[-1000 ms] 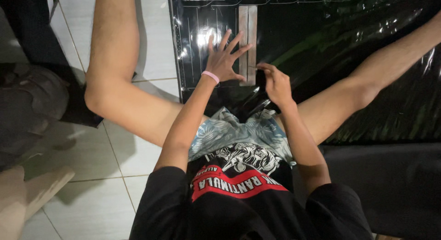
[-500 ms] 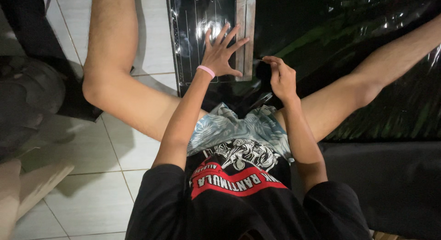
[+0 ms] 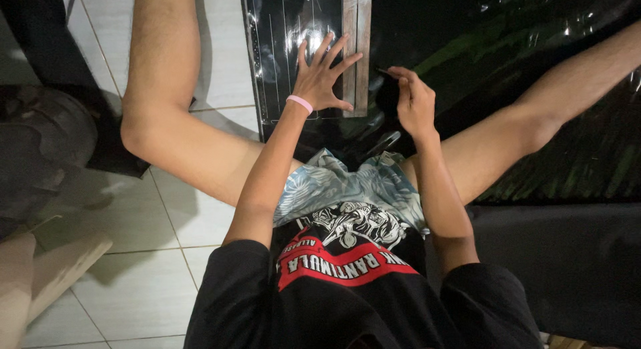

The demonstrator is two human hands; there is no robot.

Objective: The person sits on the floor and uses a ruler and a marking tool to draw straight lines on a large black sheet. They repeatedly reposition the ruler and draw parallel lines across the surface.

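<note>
Glossy black sheet (image 3: 467, 49) covered the upper right; white floor tiles (image 3: 153, 235) lay lower left. Left hand (image 3: 322, 79) pressed flat, fingers spread; right hand (image 3: 414, 102) pinched a thin dark tool (image 3: 386, 72).

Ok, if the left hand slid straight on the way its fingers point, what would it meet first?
The left hand lies flat, fingers spread, on the glossy black sheet, pointing up and right. Its fingertips already touch the long wooden strip, so that comes first; beyond it, only more black sheet shows.
</note>
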